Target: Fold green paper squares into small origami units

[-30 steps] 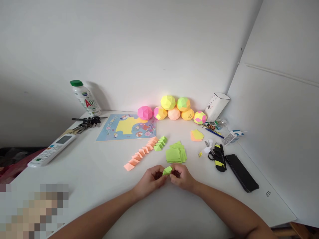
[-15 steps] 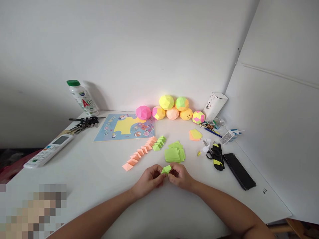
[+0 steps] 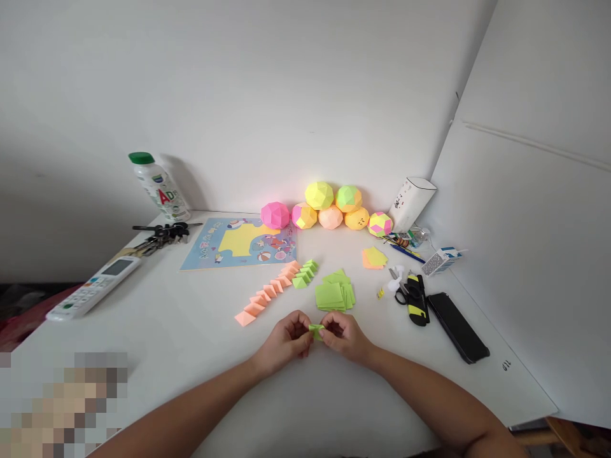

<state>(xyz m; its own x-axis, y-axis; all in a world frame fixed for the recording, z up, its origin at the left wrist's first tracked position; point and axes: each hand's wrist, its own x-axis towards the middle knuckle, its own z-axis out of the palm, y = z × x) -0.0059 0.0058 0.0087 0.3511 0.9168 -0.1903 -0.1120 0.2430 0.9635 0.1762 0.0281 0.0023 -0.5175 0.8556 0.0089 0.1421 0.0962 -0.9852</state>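
Observation:
Between my two hands is a small folded piece of green paper (image 3: 316, 331), held above the near part of the table. My left hand (image 3: 286, 340) pinches its left end between thumb and fingers. At the right end, my right hand (image 3: 347, 337) grips it the same way. Just beyond my fingers lies a loose stack of green paper squares (image 3: 330, 296). Farther left, a short row of folded green paper pieces (image 3: 304, 275) sits beside a longer diagonal row of folded peach paper pieces (image 3: 267, 292).
Faceted paper balls (image 3: 319, 196) are piled against the wall. On the right lie a black phone (image 3: 459, 326), a yellow-black cutter (image 3: 417, 302) and orange and yellow paper (image 3: 375, 257). Leftward are a puzzle board (image 3: 203, 254), a white remote (image 3: 95, 289), keys (image 3: 165, 238) and a bottle (image 3: 160, 191).
The green paper has turned in my fingers; its broad slanted face no longer shows and it looks narrower and more level. My hands stay in nearly the same place.

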